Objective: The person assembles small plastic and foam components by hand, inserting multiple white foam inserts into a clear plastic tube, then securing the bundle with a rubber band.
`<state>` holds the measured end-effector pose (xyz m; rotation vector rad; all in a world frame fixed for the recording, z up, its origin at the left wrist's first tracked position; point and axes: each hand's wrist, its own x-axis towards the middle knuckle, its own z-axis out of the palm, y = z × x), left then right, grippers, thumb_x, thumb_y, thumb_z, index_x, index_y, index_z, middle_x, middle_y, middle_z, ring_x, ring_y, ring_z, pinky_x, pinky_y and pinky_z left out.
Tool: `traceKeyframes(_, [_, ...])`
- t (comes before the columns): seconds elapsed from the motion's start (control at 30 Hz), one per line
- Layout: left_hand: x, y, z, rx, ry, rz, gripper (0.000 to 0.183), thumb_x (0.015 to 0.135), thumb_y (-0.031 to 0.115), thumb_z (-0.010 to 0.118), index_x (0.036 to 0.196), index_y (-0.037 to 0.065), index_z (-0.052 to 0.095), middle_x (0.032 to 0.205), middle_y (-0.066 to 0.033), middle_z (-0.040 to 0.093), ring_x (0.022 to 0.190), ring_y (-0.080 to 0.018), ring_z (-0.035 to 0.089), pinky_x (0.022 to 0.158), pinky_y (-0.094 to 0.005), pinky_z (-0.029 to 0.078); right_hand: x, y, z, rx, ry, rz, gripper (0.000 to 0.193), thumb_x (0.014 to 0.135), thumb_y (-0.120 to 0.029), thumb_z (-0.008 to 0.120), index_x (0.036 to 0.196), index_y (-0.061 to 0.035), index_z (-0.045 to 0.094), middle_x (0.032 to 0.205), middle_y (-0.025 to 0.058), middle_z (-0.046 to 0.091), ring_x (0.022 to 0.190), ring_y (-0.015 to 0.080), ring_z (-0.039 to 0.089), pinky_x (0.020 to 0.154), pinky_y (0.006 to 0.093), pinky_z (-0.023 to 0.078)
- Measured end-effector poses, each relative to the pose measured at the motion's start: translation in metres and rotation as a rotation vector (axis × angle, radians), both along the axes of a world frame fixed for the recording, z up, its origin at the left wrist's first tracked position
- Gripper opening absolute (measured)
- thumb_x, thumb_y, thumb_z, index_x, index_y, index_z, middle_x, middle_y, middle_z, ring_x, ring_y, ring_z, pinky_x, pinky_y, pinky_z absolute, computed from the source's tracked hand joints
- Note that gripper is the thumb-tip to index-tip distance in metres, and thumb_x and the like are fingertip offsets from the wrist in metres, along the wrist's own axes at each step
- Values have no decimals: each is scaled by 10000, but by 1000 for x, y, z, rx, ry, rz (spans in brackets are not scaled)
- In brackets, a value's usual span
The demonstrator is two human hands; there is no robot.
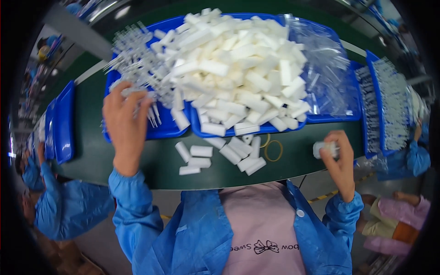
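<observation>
My left hand (123, 121) reaches over the left blue tray (172, 130), fingers curled round a clear plastic part (130, 90); its exact shape is blurred. Around it in that tray lie many clear plastic parts with thin stems (137, 57). At the right, just above the table, my right hand (340, 158) pinches a small translucent whitish plastic piece (324, 149) between thumb and fingers. White foam-like cylinders (243, 64) are heaped high in the middle blue tray (208, 134). Several loose white cylinders (200, 151) lie on the green table between my hands.
Two yellowish rubber bands (274, 151) lie near the loose cylinders. Clear plastic bags or sleeves (323, 68) fill the right blue tray (337, 117). Farther right, a tilted blue tray (378, 105) holds rows of clear parts. Blue trays (65, 123) stand at left; co-workers (68, 208) sit nearby.
</observation>
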<state>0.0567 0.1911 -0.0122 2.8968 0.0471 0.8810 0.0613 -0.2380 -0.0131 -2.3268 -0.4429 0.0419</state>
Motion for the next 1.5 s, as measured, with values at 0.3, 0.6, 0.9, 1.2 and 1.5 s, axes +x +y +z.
traceKeyframes(0.3, [-30,38,-1,-1001,-198,-29,209,974,208,477,1055,20,519,1139,-111,580,942,-99,539,838,-235,416,140,-3,84,382,-64,122,661,811,-346,662,1348,-63,400,1126,123,551,930,179,586,812,315,487])
traceKeyframes(0.6, [-64,53,-9,-1671,-464,-243,494,933,266,556,1329,33,375,1204,-133,502,936,-175,565,830,-267,489,401,91,63,-326,-456,172,434,695,-309,775,978,-28,604,918,136,637,853,242,621,735,326,500])
traceKeyframes(0.9, [-74,46,-19,-1916,-552,-266,494,911,277,572,1317,65,385,1054,-95,564,779,-147,585,664,-225,538,440,133,4,-558,-49,-81,547,646,-361,783,1079,-70,616,1076,140,637,999,324,615,853,399,486])
traceKeyframes(1.2, [-57,29,-21,-1827,-499,-210,545,896,213,613,1354,78,351,1161,-120,539,924,-188,610,693,-244,546,323,74,81,-268,-3,432,165,747,-207,690,781,-47,674,821,76,666,728,220,608,706,319,488])
traceKeyframes(1.5, [-70,4,-10,-1907,-386,-506,486,890,201,606,1329,140,407,1192,-114,561,967,-227,615,735,-300,556,243,68,26,-726,-299,339,157,647,-160,715,804,-159,709,991,65,599,1070,287,508,873,437,409])
